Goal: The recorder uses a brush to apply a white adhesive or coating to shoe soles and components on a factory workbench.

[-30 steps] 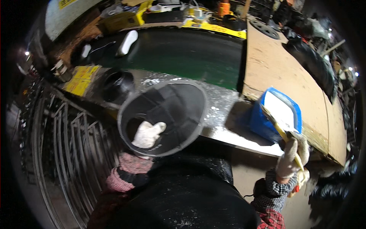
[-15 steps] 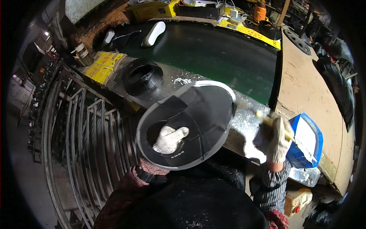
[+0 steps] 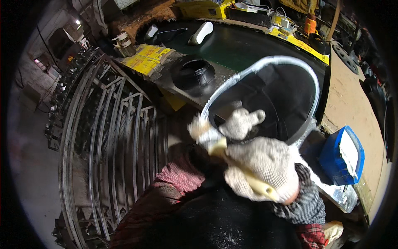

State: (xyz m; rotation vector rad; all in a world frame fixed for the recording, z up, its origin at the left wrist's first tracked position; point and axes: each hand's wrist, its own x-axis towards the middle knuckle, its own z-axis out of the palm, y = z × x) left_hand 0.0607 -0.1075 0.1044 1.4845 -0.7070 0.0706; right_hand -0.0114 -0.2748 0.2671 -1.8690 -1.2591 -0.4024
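A wide black cone-shaped piece [image 3: 286,99] is tilted up in front of me, with a wet white coating along its rim. My left hand [image 3: 240,123], in a pale knit glove, reaches up through the hole in its middle and is closed, supporting it from inside. My right hand [image 3: 265,166], gloved too, crosses in front with its fingers wrapped round the handle of a paintbrush [image 3: 217,147]. The blurred bristles are at the rim's left side; whether they touch is hard to tell. The brush and right hand cover the piece's lower left edge.
A blue tub [image 3: 327,162] with white liquid stands on the bench at right. Another black ring-shaped piece [image 3: 182,76] sits on the bench near yellow cardboard [image 3: 149,56]. A metal rack [image 3: 110,153] is at left. White shoe-like shapes [image 3: 202,33] lie on the dark tabletop beyond.
My right hand has swung left with the brush, from beside the blue tub to the left rim. The black piece has shifted right in view and tilted up, showing more white on its rim.
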